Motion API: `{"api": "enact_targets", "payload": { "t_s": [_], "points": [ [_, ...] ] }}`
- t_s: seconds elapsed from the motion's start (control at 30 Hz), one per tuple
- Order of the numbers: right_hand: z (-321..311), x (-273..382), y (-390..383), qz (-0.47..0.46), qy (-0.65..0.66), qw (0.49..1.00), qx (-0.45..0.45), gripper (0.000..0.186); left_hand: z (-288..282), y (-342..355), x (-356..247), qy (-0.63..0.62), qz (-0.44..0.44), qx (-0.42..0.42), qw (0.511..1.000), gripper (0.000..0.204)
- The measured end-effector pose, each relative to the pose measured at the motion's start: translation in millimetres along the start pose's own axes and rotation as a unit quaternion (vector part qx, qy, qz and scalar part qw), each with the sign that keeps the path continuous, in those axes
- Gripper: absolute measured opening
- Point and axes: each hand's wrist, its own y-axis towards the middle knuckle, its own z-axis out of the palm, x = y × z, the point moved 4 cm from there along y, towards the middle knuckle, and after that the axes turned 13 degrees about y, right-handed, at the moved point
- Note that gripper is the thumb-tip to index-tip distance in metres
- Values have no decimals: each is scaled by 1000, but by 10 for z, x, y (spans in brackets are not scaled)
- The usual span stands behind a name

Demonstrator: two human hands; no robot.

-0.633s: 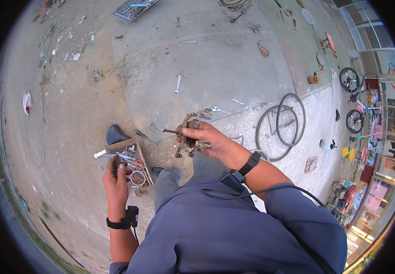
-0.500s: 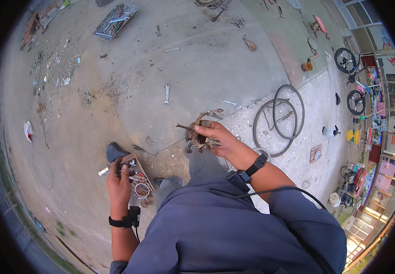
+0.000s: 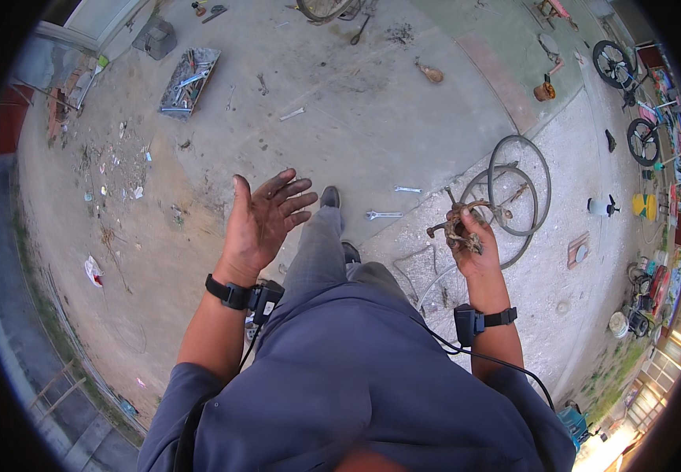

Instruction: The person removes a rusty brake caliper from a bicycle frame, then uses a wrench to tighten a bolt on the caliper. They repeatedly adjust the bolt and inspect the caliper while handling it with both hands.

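Observation:
My right hand is closed around a rusty bicycle brake caliper, with its curved arms and a bolt sticking out past the fingers. Part of the caliper is hidden by the thumb and palm. My left hand is raised over the ground with its fingers spread, the palm showing and the fingertips blackened. It touches nothing. Between the hands, farther out on the ground, lie a wrench and a smaller wrench. Just beyond the caliper rest bicycle tyres, overlapping each other.
A grey tray of tools lies at the far left, with another wrench to its right. A rusty can, a bicycle wheel and a yellow bucket are on the right. Litter is scattered at left.
My left hand has left the box of parts and opened, rising toward the middle. My right hand has shifted right with the caliper. The view has turned; the saddle and most of the box no longer show.

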Motion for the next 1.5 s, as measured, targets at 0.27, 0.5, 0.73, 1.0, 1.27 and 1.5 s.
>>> {"api": "enact_targets", "payload": {
  "t_s": [0.27, 0.5, 0.73, 1.0, 1.27, 1.5],
  "points": [
    [130, 652, 835, -56, 38, 993, -100, 22, 296, 1575, -532, -65, -73, 58, 994, 93],
    [413, 1084, 1446, -39, 55, 990, -128, 24, -258, 2402, -383, 64, -188, -54, 979, 89],
    [480, 1549, 2160, -7, 18, 992, -124, 25, -423, 2633, -177, 99, -207, -157, 961, 85],
    [658, 2364, 3058, 66, -72, 993, -60, 25, -15, 2596, 139, 51, -171, -295, 939, 83],
    [586, 2782, 3490, 114, -94, 989, -23, 24, 362, 2486, 432, 20, -174, -339, 924, 83],
    [786, 2744, 3569, 120, -119, 984, -53, 24, 366, 2665, 324, 21, -168, -337, 926, 82]
  ]
}}
